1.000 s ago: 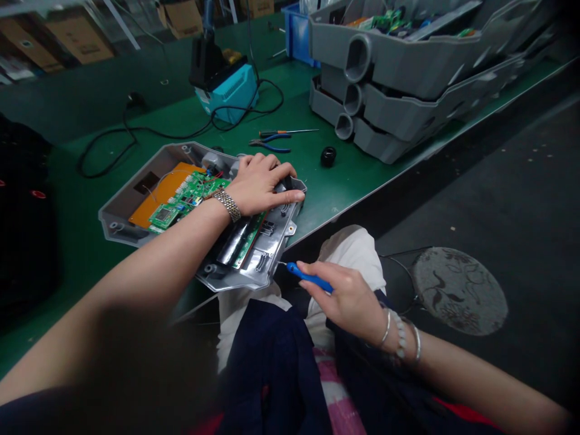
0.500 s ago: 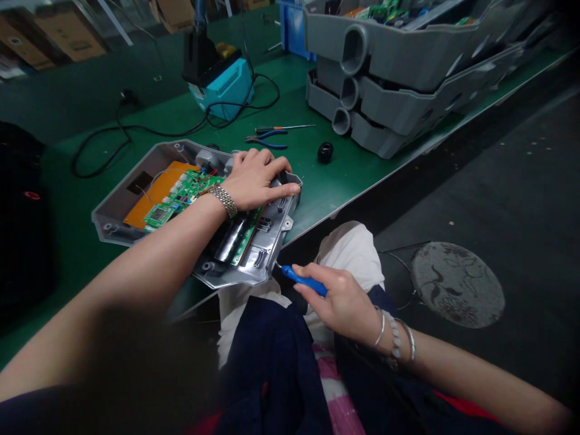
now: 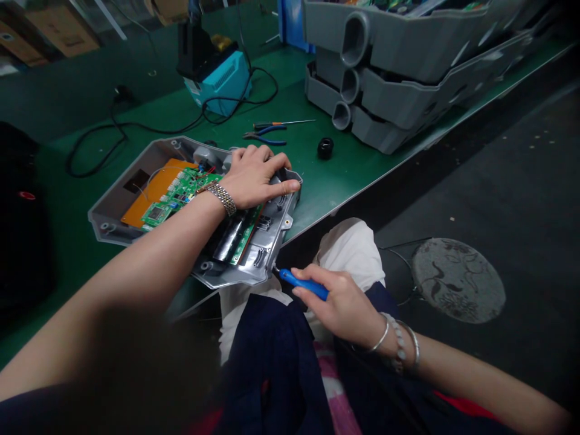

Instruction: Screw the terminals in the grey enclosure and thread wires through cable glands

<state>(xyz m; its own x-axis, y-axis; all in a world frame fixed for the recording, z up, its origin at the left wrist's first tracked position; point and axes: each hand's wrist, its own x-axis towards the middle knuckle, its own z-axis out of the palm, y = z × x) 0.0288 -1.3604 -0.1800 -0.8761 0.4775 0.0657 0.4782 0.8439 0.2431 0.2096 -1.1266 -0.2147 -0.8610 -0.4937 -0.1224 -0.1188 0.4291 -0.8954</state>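
A worker's left hand [image 3: 256, 178], fingers spread wide, presses on the open grey metal enclosure [image 3: 267, 257] at the edge of a green-topped workbench [image 3: 344, 187]. The right hand [image 3: 338, 305] grips a slim blue-handled screwdriver [image 3: 302, 284] narrowly, its tip just beside the enclosure's corner, above the worker's lap. Inside lie a green circuit board [image 3: 190, 184], its markings too small to read, and an orange panel [image 3: 151, 202]. Blue-handled pliers [image 3: 265, 138] and a black round fitting [image 3: 325, 148] lie nearby, below stacked grey plastic bins [image 3: 385, 78].
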